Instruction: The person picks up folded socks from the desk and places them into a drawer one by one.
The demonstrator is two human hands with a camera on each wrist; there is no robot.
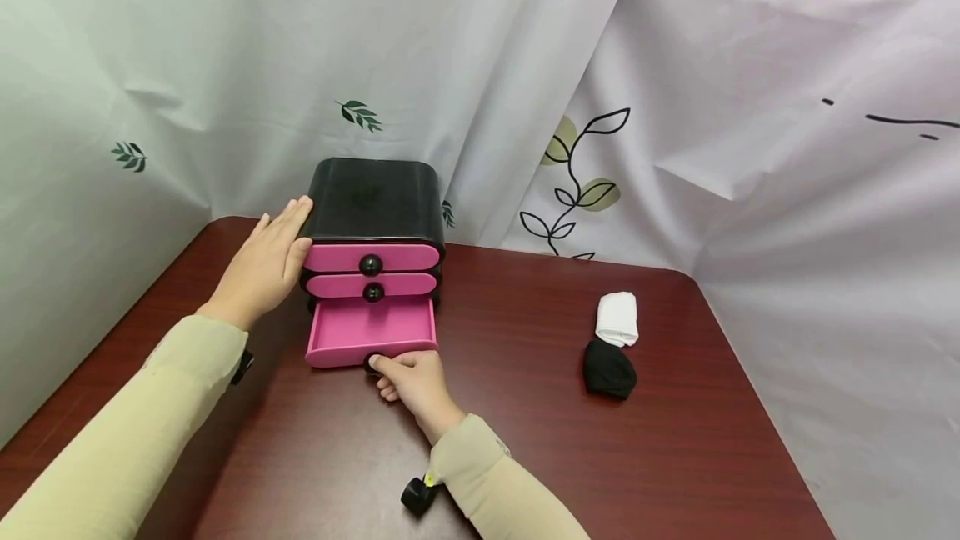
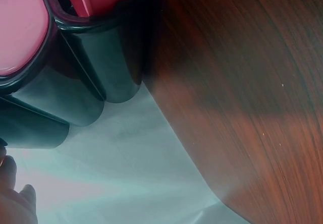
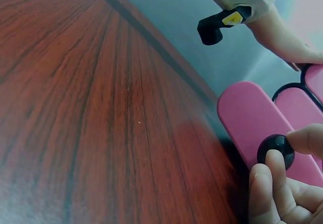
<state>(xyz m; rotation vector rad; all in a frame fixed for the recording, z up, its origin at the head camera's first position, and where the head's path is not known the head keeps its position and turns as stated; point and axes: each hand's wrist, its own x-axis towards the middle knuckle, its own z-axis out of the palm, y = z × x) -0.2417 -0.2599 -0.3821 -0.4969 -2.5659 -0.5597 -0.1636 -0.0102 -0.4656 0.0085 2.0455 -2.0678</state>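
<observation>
At centre left of the frame, the left hand (image 1: 262, 269) lay with straight fingers against the side of the black desktop drawer cabinet (image 1: 375, 198), steadying it, I judged, but gripping nothing. With so flat a brace, a sharp tug could have skidded or twisted the cabinet across the smooth desk (image 1: 525, 448).

Just right of that hand, the pink bottom drawer (image 1: 372, 322) stood out below two shut ones. Pulled much farther, it might have left its slot and dropped at the front. The right hand (image 1: 416, 386), at lower centre, pinched its round black knob (image 3: 271, 146) between thumb and fingers; so small a hold could have slipped under an off-line pull.

Well apart, right of centre, the white folded cloth (image 1: 617, 319) touched the black cloth bundle (image 1: 609, 369), which a careless sleeve might have dragged.
</observation>
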